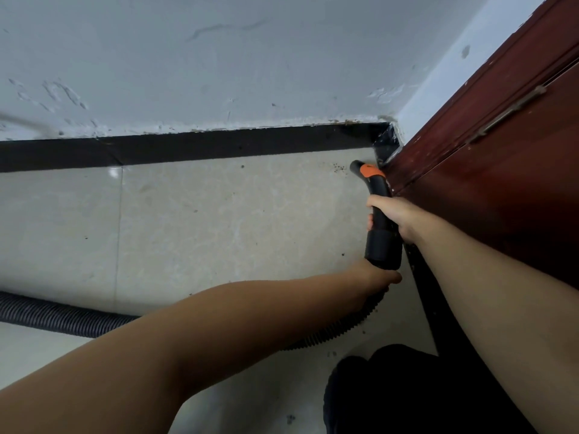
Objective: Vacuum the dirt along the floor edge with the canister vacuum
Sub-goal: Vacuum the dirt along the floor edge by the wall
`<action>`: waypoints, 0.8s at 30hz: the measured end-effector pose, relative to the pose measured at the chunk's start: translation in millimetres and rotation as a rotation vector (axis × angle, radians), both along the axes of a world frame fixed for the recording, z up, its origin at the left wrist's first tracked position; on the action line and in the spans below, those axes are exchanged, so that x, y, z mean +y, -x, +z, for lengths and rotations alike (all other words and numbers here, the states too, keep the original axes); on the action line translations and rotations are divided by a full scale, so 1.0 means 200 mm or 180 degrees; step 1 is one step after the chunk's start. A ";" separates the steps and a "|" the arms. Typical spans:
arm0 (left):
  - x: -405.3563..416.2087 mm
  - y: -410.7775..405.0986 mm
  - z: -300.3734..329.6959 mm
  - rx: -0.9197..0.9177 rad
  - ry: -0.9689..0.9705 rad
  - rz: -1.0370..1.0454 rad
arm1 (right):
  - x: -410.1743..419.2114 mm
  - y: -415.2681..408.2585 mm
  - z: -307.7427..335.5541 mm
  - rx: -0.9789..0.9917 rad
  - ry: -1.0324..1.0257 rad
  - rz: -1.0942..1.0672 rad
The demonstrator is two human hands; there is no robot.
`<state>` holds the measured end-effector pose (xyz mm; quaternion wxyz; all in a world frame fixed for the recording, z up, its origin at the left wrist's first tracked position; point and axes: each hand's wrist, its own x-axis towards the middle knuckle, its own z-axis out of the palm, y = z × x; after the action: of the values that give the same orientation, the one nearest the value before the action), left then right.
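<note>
— Looking down from the head view, how is the nozzle [372, 195] held?
— It is gripped by the right hand [393, 219], fingers curled around it, tip beside the dirt [339, 166] in the corner.
— And the left hand [377, 277]?
— The hose [62, 317] is clasped by it just below the black cuff.

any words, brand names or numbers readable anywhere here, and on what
None can be read.
Vacuum nozzle handle: its orange band shows no legible mark.
Right hand and left hand cover parts of the handle, so any label there is hidden.
Ribbed hose, red-brown door, white wall, black skirting, floor tiles: no writing shows.
</note>
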<state>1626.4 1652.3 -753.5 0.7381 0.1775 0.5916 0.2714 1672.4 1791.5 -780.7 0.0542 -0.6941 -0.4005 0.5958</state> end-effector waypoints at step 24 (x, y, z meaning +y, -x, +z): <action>-0.03 0.08 -0.05 0.0019 0.0132 0.0546 | -0.03 0.19 0.03 0.0056 0.0082 0.0416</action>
<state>1609.5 1647.2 -763.4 0.7140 0.1116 0.6122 0.3208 1634.4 1785.0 -775.6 0.0097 -0.6619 -0.4367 0.6092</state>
